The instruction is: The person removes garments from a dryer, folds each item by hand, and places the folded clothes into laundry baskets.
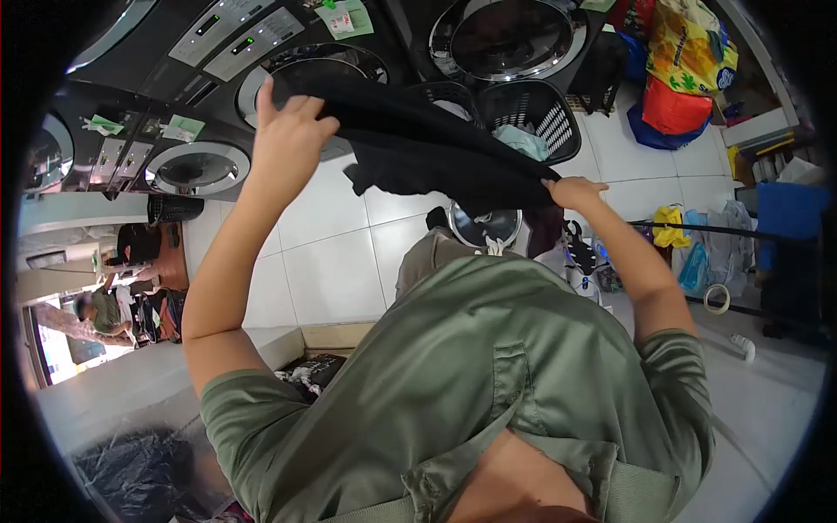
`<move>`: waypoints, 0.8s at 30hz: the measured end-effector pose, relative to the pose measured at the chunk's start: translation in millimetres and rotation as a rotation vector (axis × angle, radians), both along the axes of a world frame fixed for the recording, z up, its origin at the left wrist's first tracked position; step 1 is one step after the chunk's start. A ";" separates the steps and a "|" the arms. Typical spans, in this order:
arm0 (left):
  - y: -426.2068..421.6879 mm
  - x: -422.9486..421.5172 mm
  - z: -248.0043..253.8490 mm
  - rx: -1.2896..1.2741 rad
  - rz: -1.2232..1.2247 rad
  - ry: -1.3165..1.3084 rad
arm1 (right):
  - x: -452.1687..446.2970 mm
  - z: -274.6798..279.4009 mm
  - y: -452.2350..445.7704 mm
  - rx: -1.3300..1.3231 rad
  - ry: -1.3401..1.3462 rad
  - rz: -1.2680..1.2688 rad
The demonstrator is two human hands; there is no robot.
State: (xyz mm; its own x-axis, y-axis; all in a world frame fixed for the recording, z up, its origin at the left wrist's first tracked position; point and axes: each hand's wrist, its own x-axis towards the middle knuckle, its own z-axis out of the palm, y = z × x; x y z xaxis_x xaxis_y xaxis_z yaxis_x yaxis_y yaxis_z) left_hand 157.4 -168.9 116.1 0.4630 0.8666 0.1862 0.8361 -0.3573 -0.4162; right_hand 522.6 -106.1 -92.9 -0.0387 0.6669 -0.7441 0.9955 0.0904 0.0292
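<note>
A black cloth garment [445,148] is stretched in the air between my two hands, sloping down toward the right. My left hand [292,135], raised high at the left, has its fingers curled around one end of the cloth, with one digit sticking up. At the other end, my right hand [575,193] pinches the cloth's corner, some fingers pointing outward. Which kind of garment it is I cannot make out. Just behind it, a black laundry basket [562,131] holds a pale blue cloth [521,142].
Front-loading machines [510,39] line the back and left. Bright bags [689,52] stand at the upper right. A tape roll [717,299] and plastic bags [697,261] are at right. A black plastic bag [131,471] lies lower left. Another person [106,309] is at far left.
</note>
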 end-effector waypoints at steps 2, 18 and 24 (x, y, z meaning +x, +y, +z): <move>1.7 -4.1 -12.6 -0.092 0.019 -0.002 | 2.9 -48.7 6.4 0.076 0.037 -0.184; 7.6 -30.8 -17.9 -0.286 0.011 0.099 | 21.6 -24.7 -46.4 -0.129 1.853 -1.425; -15.3 -32.8 -34.0 0.072 0.020 -0.461 | 91.9 40.4 -31.3 0.581 1.433 -0.417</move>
